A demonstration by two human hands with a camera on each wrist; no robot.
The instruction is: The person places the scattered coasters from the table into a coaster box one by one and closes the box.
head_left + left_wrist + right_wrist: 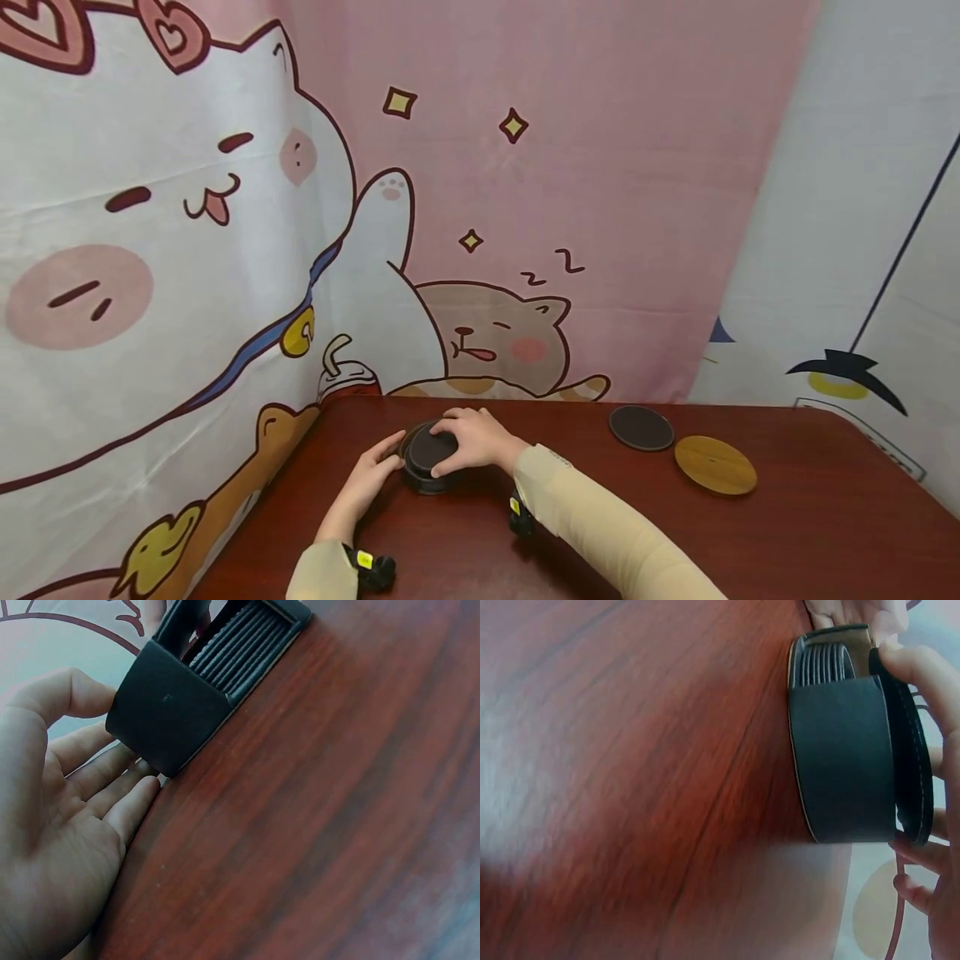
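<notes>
Two hands meet at a dark round coaster holder point(426, 467) near the back left of the red-brown wooden table point(675, 533), as we see from the head camera. Our right hand point(476, 440) lies over the holder's top with its fingers curled round the edge of a dark coaster point(432, 447) that sits uppermost there. Our left hand point(371, 477) touches the holder's left side, fingers fairly straight. Off to the right, well apart from the holder, another dark coaster point(641, 427) lies flat on the table, and a wooden coaster point(715, 465) lies just beside it, nearer to us. A cartoon cat cloth point(187, 250) hangs behind the table.

From the left wrist, we see the left hand point(56, 832) with its palm open and its fingers point(124, 780) straight, their tips touching the smooth wall of the holder point(169, 716). A stack of dark coasters point(240, 641) shows edge-on in the holder's gap.

From the right wrist, the holder point(844, 757) stands on the table point(630, 787) with the stacked coasters point(823, 666) visible in its slot. The top coaster point(913, 750) sits on the holder's rim, pinched by the right hand's fingers point(922, 671); more fingertips show at its lower edge.
</notes>
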